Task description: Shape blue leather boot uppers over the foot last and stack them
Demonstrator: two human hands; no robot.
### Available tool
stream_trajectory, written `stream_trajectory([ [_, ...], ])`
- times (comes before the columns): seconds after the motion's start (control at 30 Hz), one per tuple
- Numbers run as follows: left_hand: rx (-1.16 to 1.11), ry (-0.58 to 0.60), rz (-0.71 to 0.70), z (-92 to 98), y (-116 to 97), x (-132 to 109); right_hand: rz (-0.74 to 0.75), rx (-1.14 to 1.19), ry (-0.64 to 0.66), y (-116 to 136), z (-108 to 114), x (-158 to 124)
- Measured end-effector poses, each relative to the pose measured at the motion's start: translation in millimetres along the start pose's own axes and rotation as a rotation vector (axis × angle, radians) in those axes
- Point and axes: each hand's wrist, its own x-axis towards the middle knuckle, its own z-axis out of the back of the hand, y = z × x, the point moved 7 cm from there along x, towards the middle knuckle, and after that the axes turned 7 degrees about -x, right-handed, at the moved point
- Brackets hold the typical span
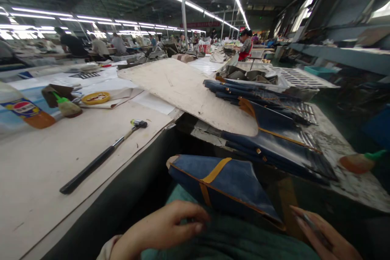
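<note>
A navy blue leather piece with tan trim point(237, 178), folded into a long tapering form, lies across the green cloth on my lap. My left hand point(173, 221) is beside its near edge, fingers loosely bent and thumb apart, with nothing visible between them. At the lower right my right hand point(330, 237) is closed on a slim grey tool point(317, 229); its exact kind is not clear. A blurred brown strip point(288, 199) shows between that hand and the leather piece.
A hammer point(103, 156) lies on the left worktable point(36, 170), near a drink bottle point(27, 109), a green-capped glue bottle point(67, 107) and a yellow dish point(96, 97). A pale board point(183, 85) bridges to stacked navy pieces point(274, 130). Another squeeze bottle point(358, 163) stands right. Several people work farther off.
</note>
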Motion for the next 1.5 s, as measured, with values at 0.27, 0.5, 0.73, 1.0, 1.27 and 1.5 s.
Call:
stream_trajectory([
  [0.27,0.683,-0.292,-0.379,-16.4,-37,32,0.242,-0.094,0.14,83,-4,6],
  [0.5,0.786,-0.38,-0.409,-26.4,-24,54,0.109,-0.129,0.347,80,-23,6],
  [0.73,0.734,-0.36,-0.373,-20.6,-25,101,-0.004,0.079,0.148,64,-23,56],
  [1.0,0.865,-0.495,-0.496,-32.4,-21,105,-0.212,0.283,-0.039,25,-60,67],
  [1.27,0.942,-0.544,-0.558,-55.6,-20,84,-0.11,0.258,-0.106,44,-40,35],
  [1.5,0.904,-0.572,-0.551,-53.7,-18,81,0.034,0.153,-0.049,55,-37,14],
])
